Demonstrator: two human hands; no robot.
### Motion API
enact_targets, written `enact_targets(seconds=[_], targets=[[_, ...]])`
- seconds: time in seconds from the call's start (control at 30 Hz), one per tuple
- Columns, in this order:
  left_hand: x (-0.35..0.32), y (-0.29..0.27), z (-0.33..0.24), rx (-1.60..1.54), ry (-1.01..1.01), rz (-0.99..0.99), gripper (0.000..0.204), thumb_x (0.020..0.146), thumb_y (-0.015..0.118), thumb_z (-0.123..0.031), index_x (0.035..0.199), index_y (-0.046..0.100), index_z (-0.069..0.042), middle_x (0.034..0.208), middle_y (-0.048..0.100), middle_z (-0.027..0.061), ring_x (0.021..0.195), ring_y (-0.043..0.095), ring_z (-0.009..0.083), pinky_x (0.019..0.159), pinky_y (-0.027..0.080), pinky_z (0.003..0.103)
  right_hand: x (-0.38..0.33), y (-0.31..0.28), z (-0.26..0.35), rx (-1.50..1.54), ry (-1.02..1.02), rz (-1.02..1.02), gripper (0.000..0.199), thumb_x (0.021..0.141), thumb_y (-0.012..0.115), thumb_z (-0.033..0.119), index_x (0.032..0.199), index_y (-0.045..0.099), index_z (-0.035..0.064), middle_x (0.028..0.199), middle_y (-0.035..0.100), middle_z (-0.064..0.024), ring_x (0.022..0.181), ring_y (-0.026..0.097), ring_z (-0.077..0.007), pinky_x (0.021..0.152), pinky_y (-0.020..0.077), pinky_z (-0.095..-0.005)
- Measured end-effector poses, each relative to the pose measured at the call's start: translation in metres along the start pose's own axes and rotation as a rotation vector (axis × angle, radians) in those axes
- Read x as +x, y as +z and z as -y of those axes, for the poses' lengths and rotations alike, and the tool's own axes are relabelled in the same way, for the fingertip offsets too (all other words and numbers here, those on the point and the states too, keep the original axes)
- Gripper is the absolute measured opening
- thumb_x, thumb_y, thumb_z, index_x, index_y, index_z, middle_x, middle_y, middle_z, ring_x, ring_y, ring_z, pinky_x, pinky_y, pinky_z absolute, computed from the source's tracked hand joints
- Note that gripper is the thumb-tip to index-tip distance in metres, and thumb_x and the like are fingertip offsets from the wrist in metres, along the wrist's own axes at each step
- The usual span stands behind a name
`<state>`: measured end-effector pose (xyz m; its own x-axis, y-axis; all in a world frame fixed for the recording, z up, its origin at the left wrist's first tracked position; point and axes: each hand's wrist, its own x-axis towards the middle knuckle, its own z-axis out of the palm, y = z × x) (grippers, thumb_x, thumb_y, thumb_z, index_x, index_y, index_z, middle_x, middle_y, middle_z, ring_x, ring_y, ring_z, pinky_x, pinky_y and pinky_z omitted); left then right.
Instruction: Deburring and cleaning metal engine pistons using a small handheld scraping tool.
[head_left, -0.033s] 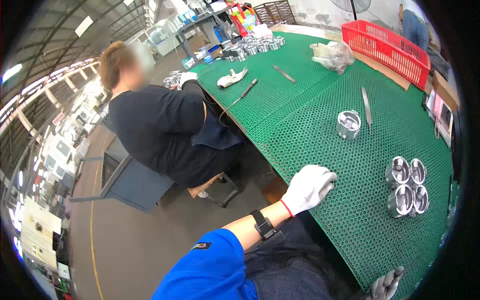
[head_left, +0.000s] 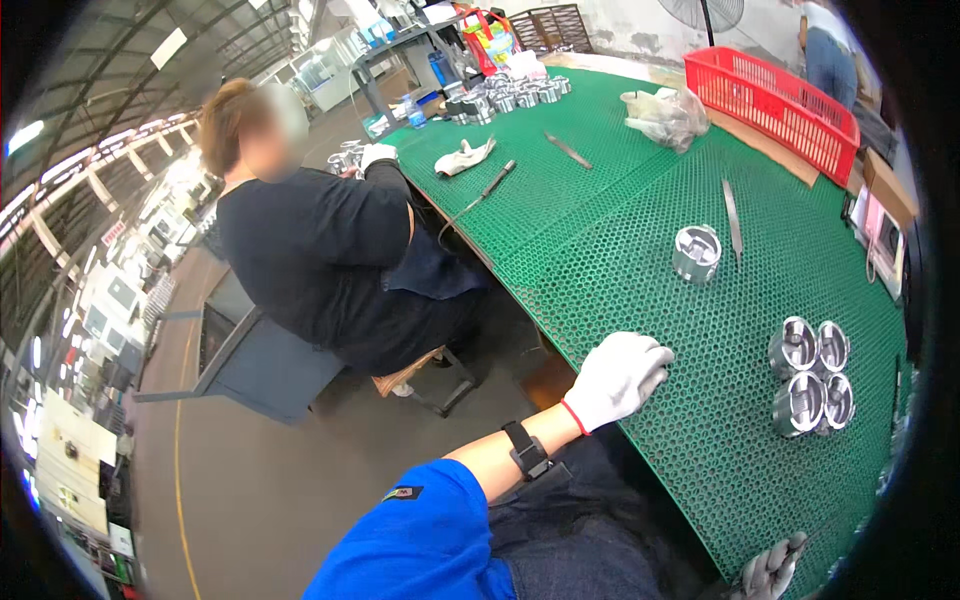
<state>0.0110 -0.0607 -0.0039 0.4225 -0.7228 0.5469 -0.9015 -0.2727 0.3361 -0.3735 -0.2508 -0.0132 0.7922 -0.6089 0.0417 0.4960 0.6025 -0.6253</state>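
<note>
While left hand rests on mat: four clustered pistons, one apart.

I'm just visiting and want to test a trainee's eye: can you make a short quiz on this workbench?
1. True or false: the left hand rests flat on the green mat.
2. How many metal cups stand clustered at the mat's right side?
3. What sits at the far end: A red basket, B blue bucket, C wooden box?

Key: 1 true; 2 four; 3 A. The right hand shows only at the lower edge.
</note>
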Motion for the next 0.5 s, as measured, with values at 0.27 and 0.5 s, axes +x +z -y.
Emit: enact_targets(seconds=[0.27, 0.5], targets=[[-0.004, -0.002, 0.001, -0.048, 0.019, -0.025, 0.022, 0.087, 0.067, -0.02, 0.106, 0.065, -0.011, 0.092, 0.063, 0.0081, 0.088, 0.063, 0.0315, 0.078, 0.053, 0.043, -0.002, 0.001, 0.001, -0.06, -0.027, -0.1, 0.028, 0.102, 0.06, 0.018, 0.127, 0.055, 0.0062, 0.079, 0.048, -0.0006, 0.053, 0.038, -0.0095, 0.047, 0.0343, -0.026], [-0.005, 0.0, 0.005, -0.065, 0.018, -0.031, 0.022, 0.087, 0.067, -0.021, 0.106, 0.063, -0.012, 0.091, 0.062, 0.008, 0.086, 0.062, 0.0314, 0.077, 0.053, 0.044, -0.001, 0.012, 0.001, -0.065, -0.03, -0.173, 0.027, 0.101, 0.061, 0.018, 0.125, 0.054, 0.0063, 0.078, 0.047, 0.0002, 0.053, 0.036, -0.0095, 0.047, 0.0339, -0.0262]])
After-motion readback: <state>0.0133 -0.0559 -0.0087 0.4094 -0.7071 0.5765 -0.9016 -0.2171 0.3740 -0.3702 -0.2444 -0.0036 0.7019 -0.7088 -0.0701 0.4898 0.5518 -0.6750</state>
